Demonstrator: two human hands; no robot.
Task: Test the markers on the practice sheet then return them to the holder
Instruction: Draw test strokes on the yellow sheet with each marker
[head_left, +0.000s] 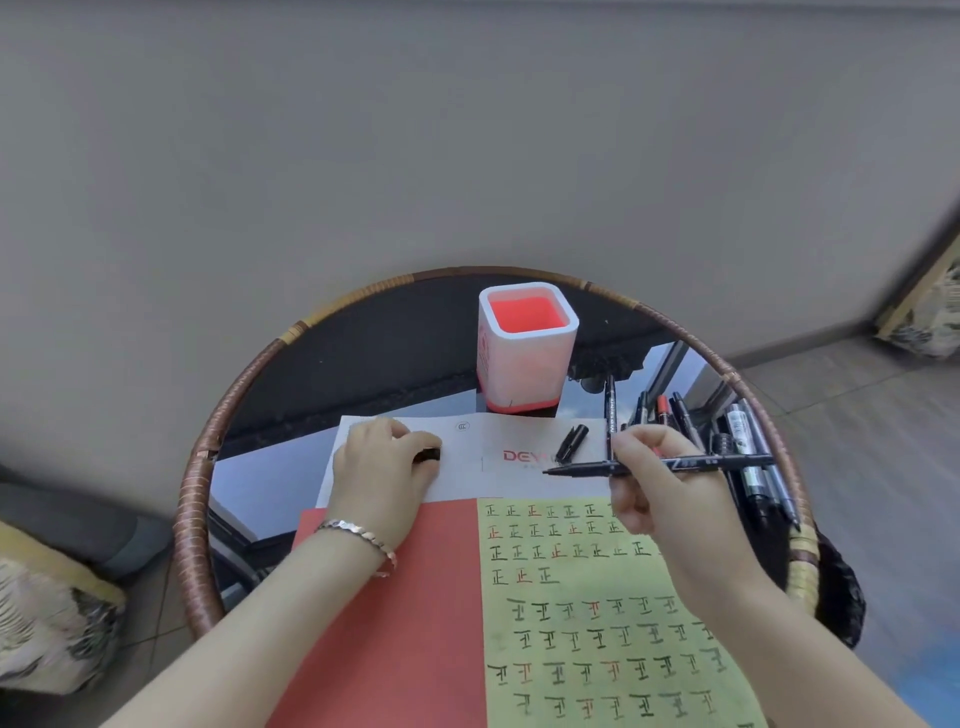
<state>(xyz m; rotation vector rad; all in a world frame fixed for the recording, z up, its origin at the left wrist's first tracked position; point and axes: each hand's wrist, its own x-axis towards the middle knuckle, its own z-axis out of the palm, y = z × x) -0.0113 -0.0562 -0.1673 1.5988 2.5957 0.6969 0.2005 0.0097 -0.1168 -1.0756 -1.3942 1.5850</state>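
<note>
Black marker (660, 464) was uncapped, held level above the white sheet's right edge, tip pointing left, right hand (670, 488) fingers clamped on the barrel. Left hand (382, 467) lay on the white sheet (467, 441), fingers curled around a small dark piece, likely a cap; couldn't confirm. A second loose cap (571, 443) lay on the sheet near the tip. Risks: wet nib smearing the green practice sheet (597, 623), caps getting swapped, ink drying. Spare markers (748, 447) sat loose on the glass by the rim (779, 431); a nudge could roll them off. Holder (524, 348) stood empty behind.
</note>
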